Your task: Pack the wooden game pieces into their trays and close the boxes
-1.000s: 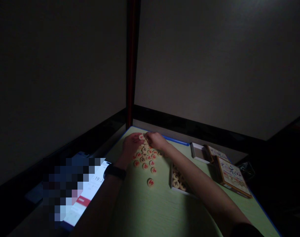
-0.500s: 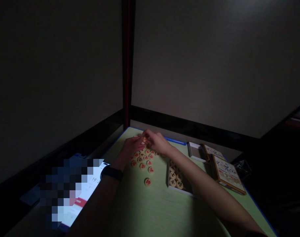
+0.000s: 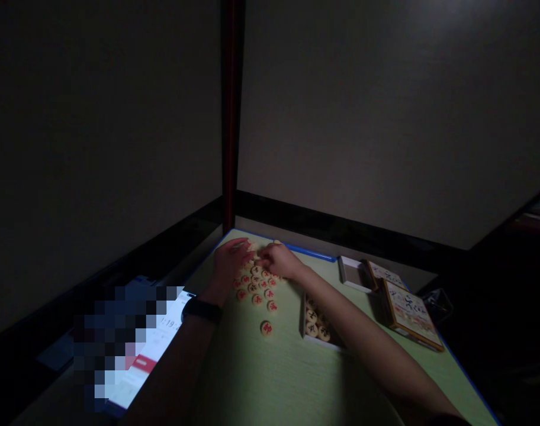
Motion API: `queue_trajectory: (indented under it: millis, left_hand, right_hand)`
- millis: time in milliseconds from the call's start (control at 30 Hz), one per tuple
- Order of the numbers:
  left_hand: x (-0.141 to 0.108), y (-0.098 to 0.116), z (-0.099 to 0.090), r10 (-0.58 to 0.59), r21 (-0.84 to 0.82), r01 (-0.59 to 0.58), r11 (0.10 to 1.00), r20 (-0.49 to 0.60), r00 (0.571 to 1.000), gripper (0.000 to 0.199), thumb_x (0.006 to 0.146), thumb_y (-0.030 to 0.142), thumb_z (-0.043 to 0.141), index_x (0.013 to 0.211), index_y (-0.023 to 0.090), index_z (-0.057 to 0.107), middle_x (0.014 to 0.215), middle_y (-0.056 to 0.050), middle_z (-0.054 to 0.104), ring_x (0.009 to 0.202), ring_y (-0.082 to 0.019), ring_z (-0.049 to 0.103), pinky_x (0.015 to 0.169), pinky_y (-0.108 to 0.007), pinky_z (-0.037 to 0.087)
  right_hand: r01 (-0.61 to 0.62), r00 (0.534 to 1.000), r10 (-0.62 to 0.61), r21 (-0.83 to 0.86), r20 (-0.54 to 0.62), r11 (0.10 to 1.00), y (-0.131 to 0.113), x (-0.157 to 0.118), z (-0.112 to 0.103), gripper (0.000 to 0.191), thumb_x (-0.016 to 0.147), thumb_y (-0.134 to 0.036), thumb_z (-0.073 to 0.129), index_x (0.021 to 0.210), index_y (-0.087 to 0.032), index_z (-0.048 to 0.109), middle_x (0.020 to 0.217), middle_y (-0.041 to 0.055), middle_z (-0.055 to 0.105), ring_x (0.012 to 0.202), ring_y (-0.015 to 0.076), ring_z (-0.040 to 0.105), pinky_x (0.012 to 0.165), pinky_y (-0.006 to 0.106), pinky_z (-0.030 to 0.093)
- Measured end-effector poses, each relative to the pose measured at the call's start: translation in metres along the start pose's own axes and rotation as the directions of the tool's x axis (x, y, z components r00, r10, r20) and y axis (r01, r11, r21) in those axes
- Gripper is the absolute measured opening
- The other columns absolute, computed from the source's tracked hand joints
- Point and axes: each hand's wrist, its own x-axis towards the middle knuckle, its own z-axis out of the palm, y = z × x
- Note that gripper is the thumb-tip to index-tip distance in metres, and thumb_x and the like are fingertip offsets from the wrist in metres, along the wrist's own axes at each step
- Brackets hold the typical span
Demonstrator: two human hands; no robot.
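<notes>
- Two bare hands of mine, left hand (image 3: 228, 260) and right hand (image 3: 279, 260), are at the far part of a patch of round game pieces (image 3: 253, 287), pieces showing in the gap between them.
- My left hand is half curled along the patch's left side; I cannot tell whether it grips a piece.
- My right hand has its fingers bent down at the right side, tips over the pieces; whether they pinch one, I cannot tell.
- The patch spreads from between my hands back towards me, red and dark marks mixed; round discs, so no long axis.
- One red-marked piece (image 3: 266, 328) sits apart, nearer to me; one pale piece (image 3: 277, 242) shows just beyond my right hand.
- An open box (image 3: 304, 319) of dark-marked pieces (image 3: 311, 329) lies right of the patch and closer to me, partly under my right forearm (image 3: 354, 322); my right hand is the nearer one to it.
- Farther right on the green table (image 3: 288, 378): a shallow tray (image 3: 356, 274) and two printed boxes (image 3: 412, 316).
- Left of my dark wristband (image 3: 202, 310), a lit phone (image 3: 141, 362).
</notes>
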Motion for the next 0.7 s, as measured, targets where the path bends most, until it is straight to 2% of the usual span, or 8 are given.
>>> queue_trajectory:
  millis: [333, 500, 700]
  left_hand:
    - [-0.003, 0.001, 0.002, 0.001, -0.021, 0.0, 1.0, 0.012, 1.0, 0.027, 0.066, 0.026, 0.076, 0.088, 0.013, 0.069, 0.077, -0.003, 0.072, 0.069, -0.016, 0.07, 0.073, -0.03, 0.059]
    - [-0.005, 0.004, 0.003, -0.004, -0.022, 0.004, 1.0, 0.019, 1.0, 0.024, 0.067, 0.024, 0.076, 0.088, 0.013, 0.069, 0.078, -0.004, 0.073, 0.069, -0.016, 0.071, 0.072, -0.029, 0.06]
    - [-0.005, 0.004, 0.003, -0.007, -0.062, 0.008, 0.998, 0.028, 1.0, 0.022, 0.066, 0.022, 0.078, 0.084, 0.013, 0.069, 0.075, -0.003, 0.072, 0.066, -0.015, 0.069, 0.07, -0.029, 0.059]
  right_hand:
    - [0.134, 0.989, -0.135, 0.009, 0.061, 0.991, 0.0, -0.006, 0.005, 0.028, 0.073, 0.001, 0.06, 0.09, -0.015, 0.076, 0.093, 0.0078, 0.074, 0.089, 0.0192, 0.067, 0.083, 0.026, 0.047]
    - [0.191, 0.981, -0.192, 0.044, 0.034, 0.981, 0.002, -0.013, 0.005, 0.031, 0.075, 0.004, 0.058, 0.093, -0.014, 0.076, 0.095, 0.0087, 0.074, 0.093, 0.0185, 0.067, 0.087, 0.026, 0.048]
    - [0.22, 0.975, -0.223, 0.15, 0.003, 0.964, 0.007, -0.016, 0.004, 0.03, 0.071, 0.007, 0.06, 0.086, -0.013, 0.076, 0.093, 0.0078, 0.075, 0.089, 0.0166, 0.068, 0.083, 0.023, 0.049]
